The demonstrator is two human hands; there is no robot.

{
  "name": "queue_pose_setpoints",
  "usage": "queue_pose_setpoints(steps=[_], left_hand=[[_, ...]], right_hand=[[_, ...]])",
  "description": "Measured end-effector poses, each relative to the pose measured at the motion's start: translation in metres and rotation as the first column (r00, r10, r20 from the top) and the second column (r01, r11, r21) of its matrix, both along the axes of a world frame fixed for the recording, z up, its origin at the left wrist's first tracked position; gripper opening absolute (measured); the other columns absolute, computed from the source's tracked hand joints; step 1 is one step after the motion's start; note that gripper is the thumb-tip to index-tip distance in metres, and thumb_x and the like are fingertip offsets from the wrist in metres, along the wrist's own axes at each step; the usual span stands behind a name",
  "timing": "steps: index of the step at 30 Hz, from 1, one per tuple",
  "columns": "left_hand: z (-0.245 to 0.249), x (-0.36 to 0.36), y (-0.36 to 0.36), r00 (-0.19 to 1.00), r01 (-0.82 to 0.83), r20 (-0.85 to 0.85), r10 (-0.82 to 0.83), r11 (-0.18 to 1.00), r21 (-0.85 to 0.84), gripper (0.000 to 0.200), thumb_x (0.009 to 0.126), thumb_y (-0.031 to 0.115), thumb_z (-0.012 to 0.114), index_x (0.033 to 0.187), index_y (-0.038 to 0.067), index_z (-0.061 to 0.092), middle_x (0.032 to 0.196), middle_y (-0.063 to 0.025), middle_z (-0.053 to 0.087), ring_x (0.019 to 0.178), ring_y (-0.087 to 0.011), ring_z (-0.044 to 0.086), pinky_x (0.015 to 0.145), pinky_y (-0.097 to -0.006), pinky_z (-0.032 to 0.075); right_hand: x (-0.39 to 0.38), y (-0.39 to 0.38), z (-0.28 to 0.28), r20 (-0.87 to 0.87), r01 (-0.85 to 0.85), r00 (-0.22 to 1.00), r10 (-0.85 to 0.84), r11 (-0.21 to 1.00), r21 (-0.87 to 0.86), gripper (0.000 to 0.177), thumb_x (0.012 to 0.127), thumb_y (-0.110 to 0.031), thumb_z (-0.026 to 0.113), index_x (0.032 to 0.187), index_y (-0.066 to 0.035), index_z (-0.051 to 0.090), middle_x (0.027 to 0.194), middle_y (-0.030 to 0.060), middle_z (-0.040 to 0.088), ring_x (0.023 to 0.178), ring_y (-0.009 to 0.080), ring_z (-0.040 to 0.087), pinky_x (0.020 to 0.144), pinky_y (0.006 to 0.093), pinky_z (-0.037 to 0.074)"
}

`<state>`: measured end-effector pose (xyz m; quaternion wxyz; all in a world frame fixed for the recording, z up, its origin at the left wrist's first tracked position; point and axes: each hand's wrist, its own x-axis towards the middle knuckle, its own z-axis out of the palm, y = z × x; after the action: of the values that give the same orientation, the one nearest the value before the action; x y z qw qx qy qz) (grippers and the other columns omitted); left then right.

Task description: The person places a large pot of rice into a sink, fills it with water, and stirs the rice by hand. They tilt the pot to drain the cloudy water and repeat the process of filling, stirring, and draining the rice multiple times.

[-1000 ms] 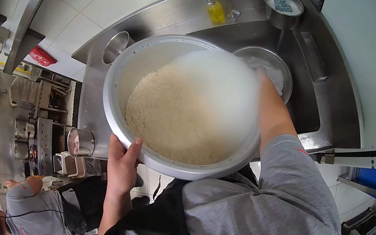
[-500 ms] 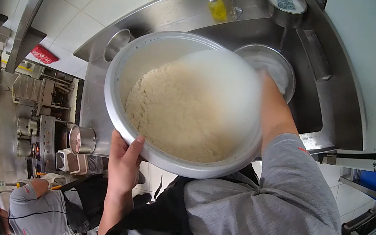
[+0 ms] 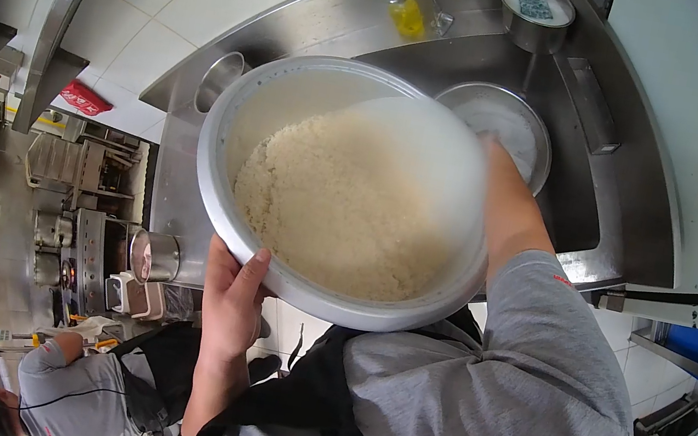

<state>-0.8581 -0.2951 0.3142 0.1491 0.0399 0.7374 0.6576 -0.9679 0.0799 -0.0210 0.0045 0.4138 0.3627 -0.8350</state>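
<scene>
I've got the left hand point(image 3: 232, 309) clamped on the wide, round, silvery metal pot point(image 3: 351, 314), nearside of the grey steel sink point(image 3: 572, 211) (right hand point(image 3: 489, 154) is blurry, can't tell). Left slips, off-white loose grain point(image 3: 321, 218) could spill.

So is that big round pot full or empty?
Partly full: pale, rice-like grains lie inside the big round pot, and its bare inner wall shows above them. I can't tell how deep they go.

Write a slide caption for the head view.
A wide pot of pale grains, held by the left hand, before a metal sink; right hand blurred.
</scene>
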Motion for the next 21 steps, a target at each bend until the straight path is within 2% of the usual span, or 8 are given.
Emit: queue_pose_setpoints(steps=[6,8,14,21], left_hand=[[0.000,0.001,0.008,0.999,-0.005,-0.047,0.005,1.000,-0.003,0.041,0.096,0.006,0.049,0.134,-0.002,0.037,0.123,-0.0142,0.053,0.110,-0.0207,0.055,0.094,-0.0366,0.045],[0.002,0.001,0.008,0.999,0.015,-0.027,-0.017,0.998,-0.066,0.042,0.096,0.006,0.049,0.135,-0.002,0.036,0.124,-0.0146,0.053,0.110,-0.0207,0.055,0.095,-0.0368,0.045],[0.003,0.004,0.012,0.999,0.016,-0.032,-0.019,0.994,-0.109,0.043,0.096,0.007,0.050,0.136,-0.002,0.035,0.125,-0.0154,0.052,0.112,-0.0214,0.054,0.095,-0.0373,0.045],[0.005,0.006,0.016,0.998,0.058,-0.031,-0.061,0.995,-0.081,0.046,0.096,0.008,0.051,0.137,-0.003,0.033,0.126,-0.0160,0.052,0.114,-0.0220,0.054,0.095,-0.0375,0.046]], right_hand=[[0.002,0.005,-0.007,-0.004,-0.017,1.000,0.017,1.000,0.014,0.036,0.093,-0.029,0.045,0.103,-0.001,0.066,0.101,0.0136,0.067,0.088,0.0236,0.064,0.083,0.0365,0.049],[0.002,0.005,-0.010,-0.004,-0.025,1.000,0.026,1.000,0.018,0.035,0.093,-0.029,0.046,0.103,-0.002,0.066,0.101,0.0135,0.067,0.087,0.0236,0.064,0.083,0.0365,0.049],[0.002,0.006,-0.017,-0.009,-0.046,0.999,0.046,0.998,0.031,0.035,0.093,-0.028,0.046,0.102,-0.002,0.066,0.100,0.0134,0.068,0.086,0.0235,0.064,0.082,0.0364,0.050],[-0.003,0.001,-0.022,-0.011,-0.082,0.997,0.082,0.996,0.047,0.034,0.093,-0.028,0.047,0.101,-0.002,0.066,0.099,0.0132,0.068,0.085,0.0234,0.064,0.081,0.0363,0.050]])
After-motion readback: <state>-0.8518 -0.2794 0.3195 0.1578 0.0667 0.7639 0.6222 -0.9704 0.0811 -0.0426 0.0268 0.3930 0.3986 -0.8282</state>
